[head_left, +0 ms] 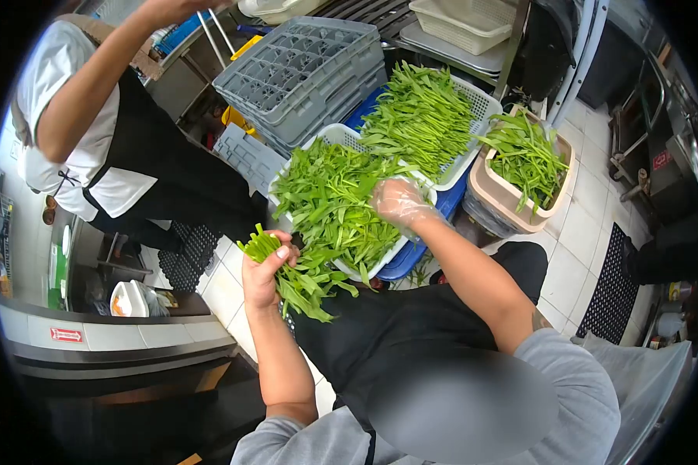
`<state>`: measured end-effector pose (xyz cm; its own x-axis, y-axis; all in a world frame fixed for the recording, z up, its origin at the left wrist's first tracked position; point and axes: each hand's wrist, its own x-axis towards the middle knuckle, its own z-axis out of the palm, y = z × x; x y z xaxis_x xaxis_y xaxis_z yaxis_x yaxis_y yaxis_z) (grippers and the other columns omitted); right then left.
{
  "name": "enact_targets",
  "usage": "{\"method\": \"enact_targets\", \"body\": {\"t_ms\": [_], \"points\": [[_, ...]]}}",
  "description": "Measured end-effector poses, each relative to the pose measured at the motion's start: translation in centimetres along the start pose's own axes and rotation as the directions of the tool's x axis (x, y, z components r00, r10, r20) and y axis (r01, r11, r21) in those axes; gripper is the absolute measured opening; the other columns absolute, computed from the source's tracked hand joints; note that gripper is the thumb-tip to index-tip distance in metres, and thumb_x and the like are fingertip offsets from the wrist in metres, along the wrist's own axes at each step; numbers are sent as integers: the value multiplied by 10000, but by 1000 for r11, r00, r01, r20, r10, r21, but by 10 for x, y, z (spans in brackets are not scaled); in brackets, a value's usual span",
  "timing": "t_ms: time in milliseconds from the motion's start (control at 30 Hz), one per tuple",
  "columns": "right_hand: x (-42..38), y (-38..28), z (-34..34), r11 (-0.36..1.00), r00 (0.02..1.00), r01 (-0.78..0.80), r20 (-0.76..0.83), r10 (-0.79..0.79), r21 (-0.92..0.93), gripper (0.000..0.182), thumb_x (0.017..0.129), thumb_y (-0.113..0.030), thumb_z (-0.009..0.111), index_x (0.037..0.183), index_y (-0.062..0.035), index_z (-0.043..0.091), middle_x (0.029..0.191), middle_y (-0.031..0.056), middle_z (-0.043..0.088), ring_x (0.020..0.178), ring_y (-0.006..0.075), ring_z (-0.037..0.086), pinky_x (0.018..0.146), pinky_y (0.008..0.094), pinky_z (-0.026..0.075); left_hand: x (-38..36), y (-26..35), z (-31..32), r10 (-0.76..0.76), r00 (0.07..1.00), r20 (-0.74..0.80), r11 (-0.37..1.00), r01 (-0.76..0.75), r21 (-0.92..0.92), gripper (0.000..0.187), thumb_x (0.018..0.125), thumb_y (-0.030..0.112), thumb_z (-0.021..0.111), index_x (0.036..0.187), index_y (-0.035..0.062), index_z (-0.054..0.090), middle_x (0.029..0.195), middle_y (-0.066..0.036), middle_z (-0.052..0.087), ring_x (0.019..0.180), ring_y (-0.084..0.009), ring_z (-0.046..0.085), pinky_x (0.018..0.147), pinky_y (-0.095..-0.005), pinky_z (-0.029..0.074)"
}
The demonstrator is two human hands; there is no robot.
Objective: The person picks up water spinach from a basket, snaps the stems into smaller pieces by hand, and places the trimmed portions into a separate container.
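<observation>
My left hand (265, 271) is wrapped round a bunch of water spinach (310, 288), cut stems pointing up and leaves hanging toward my apron. My right hand (399, 203), in a clear plastic glove, is closed at the right side of a heap of water spinach (329, 198), its fingertips partly hidden among stems. That heap fills a white basket (335, 135) in front of me. Behind it, a second white basket (485, 108) holds more water spinach (426, 116), stems laid side by side.
Grey dish racks (298, 70) are stacked behind the baskets. At right stands a beige bin (512, 209) with loose greens on top. Blue plastic (402, 262) shows beneath the baskets. A co-worker in a black apron (159, 147) stands at left, one arm raised.
</observation>
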<state>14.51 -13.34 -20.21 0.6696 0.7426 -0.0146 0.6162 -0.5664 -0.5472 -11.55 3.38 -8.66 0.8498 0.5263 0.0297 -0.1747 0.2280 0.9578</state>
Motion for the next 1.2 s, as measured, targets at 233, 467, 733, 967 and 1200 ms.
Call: {"method": "enact_targets", "body": {"t_ms": [233,467,733,967,1200], "points": [[-10,-37,-67,880,738,440,-486,-468,-178,119,839,-79,630,939,-63,692,777,167,658,806,393,665,731,510,524,20,21,31,66,998,-16,944,-57,326,274,887,66,754,1132,-42,695,917,-49,707,809,-124,635,761,-277,509],[-9,-52,-94,776,632,607,-488,-601,-171,264,833,-39,648,1092,-53,699,858,172,689,841,384,673,788,496,539,98,-8,73,441,839,320,219,-447,867,361,838,108,751,1191,38,712,1118,-165,743,1023,-340,705,952,-428,519],[-25,-31,-94,889,783,445,-434,-446,-109,525,774,-67,673,1298,-58,641,1327,230,619,1289,454,526,1100,516,435,108,-23,61,137,962,236,41,-244,969,383,802,121,720,1182,71,728,1067,-232,725,1021,-423,679,909,-494,532],[-2,-38,-76,882,853,457,-224,-471,-114,133,836,-96,588,902,-40,690,899,205,700,907,384,689,835,484,546,103,-19,57,71,979,194,141,-202,969,412,794,90,719,1202,35,706,1077,-256,718,998,-441,682,896,-500,535],[4,-22,-81,853,830,495,-200,-521,-166,108,853,-82,565,846,-34,662,865,205,669,893,401,672,845,494,537,74,37,21,562,811,164,-116,-119,986,240,825,64,694,1057,6,692,973,-238,699,976,-423,662,876,-482,531]]}}
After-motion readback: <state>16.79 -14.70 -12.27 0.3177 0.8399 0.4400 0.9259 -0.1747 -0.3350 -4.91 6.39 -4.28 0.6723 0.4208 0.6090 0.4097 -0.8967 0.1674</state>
